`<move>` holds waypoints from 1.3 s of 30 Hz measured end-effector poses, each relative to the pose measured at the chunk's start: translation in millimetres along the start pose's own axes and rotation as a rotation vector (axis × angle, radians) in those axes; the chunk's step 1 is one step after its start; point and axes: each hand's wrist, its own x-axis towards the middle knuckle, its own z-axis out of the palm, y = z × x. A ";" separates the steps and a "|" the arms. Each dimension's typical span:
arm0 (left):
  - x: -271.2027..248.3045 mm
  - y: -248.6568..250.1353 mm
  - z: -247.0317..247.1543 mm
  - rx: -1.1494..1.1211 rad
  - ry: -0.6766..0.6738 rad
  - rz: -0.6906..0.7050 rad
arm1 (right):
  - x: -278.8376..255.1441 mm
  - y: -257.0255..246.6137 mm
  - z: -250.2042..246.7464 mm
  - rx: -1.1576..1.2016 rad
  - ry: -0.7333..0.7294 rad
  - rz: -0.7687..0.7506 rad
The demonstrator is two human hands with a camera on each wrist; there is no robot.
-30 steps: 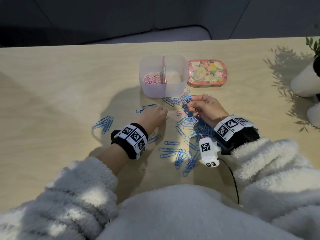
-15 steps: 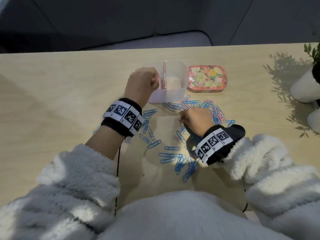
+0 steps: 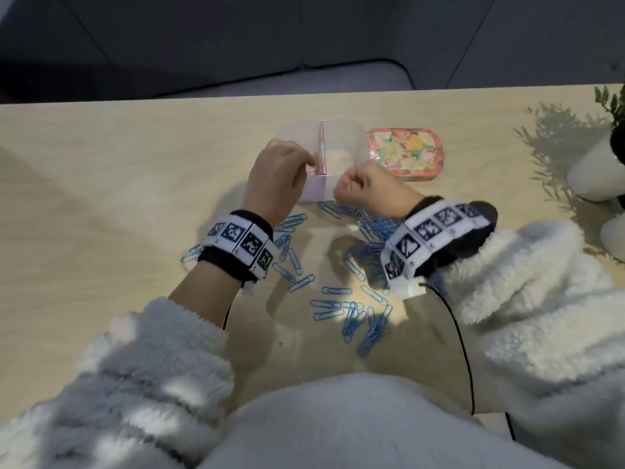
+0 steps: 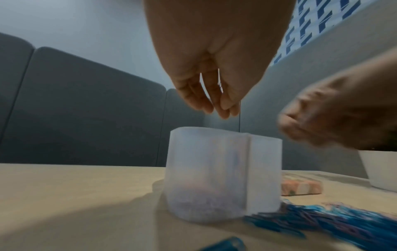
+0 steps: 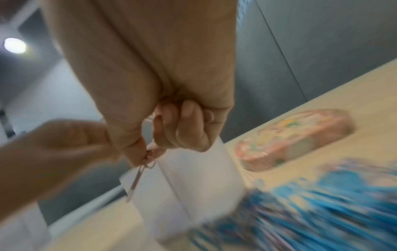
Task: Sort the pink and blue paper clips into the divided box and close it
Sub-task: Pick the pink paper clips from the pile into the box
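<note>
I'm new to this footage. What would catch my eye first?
Blue clips lie scattered over the table in front of the person. Both hands meet above the translucent box: the left hand over its left half, the right hand pinching pink clips. A floral lid lies right of it.

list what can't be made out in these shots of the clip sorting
- Left compartment contents of the divided box: head view, left hand covers them.
- Blue paper clips: right wrist view, motion blur hides the count.
- Right hand pinches pink clips; number unclear.
- Plant pot: cut off by the head view's edge.
</note>
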 end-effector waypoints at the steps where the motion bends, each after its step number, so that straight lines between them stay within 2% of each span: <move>1: -9.6 1.9 -0.1 0.012 -0.002 0.019 | 8.5 -14.1 -7.1 0.027 0.032 -0.039; 3: -28.6 3.7 3.6 0.032 -0.061 0.024 | 27.4 -40.1 -15.9 -0.015 0.083 -0.113; 5: -44.3 3.1 9.7 0.004 -0.177 -0.003 | 48.7 -56.9 -15.7 -0.087 0.102 -0.144; 8: -64.1 3.0 21.6 -0.033 -0.380 -0.021 | 75.4 -65.2 -3.5 -0.219 0.105 -0.097; 11: -75.5 5.3 36.1 -0.024 -0.503 0.008 | 87.5 -64.0 8.1 -0.294 0.027 -0.023; 13: -76.1 5.8 44.7 0.013 -0.533 0.021 | 86.5 -63.4 8.5 -0.286 0.000 0.000; 15: -73.3 7.8 50.1 0.042 -0.548 0.032 | 78.5 -63.4 2.3 -0.240 0.046 -0.015; 18: -66.5 12.4 55.4 0.085 -0.530 0.048 | 55.3 -55.9 -12.6 -0.028 0.234 -0.082; 21: -58.5 14.1 61.1 0.068 -0.489 0.061 | 26.1 -36.7 -27.5 0.301 0.368 -0.035; 23: -54.3 14.6 65.4 0.054 -0.469 0.060 | 9.6 -17.1 -32.8 0.330 0.468 0.029; 25: -50.5 16.7 65.0 0.103 -0.522 0.053 | -0.1 8.1 -32.0 0.280 0.542 0.073; 29: -55.6 20.6 64.9 0.203 -0.529 0.112 | -8.4 50.7 -8.2 0.033 0.365 0.177; 31: -62.6 22.9 62.5 0.181 -0.480 0.138 | -13.2 55.6 7.2 -0.068 0.249 0.168; 32: -65.9 23.1 60.9 0.168 -0.454 0.137 | -14.7 54.4 14.8 -0.134 0.206 0.112; 35: -70.4 17.3 51.4 0.121 -0.376 0.003 | -12.6 48.6 31.3 -0.362 0.087 -0.028; 39: -65.9 -3.3 48.9 0.159 -0.321 -0.222 | -14.4 41.2 39.5 -0.572 0.046 0.010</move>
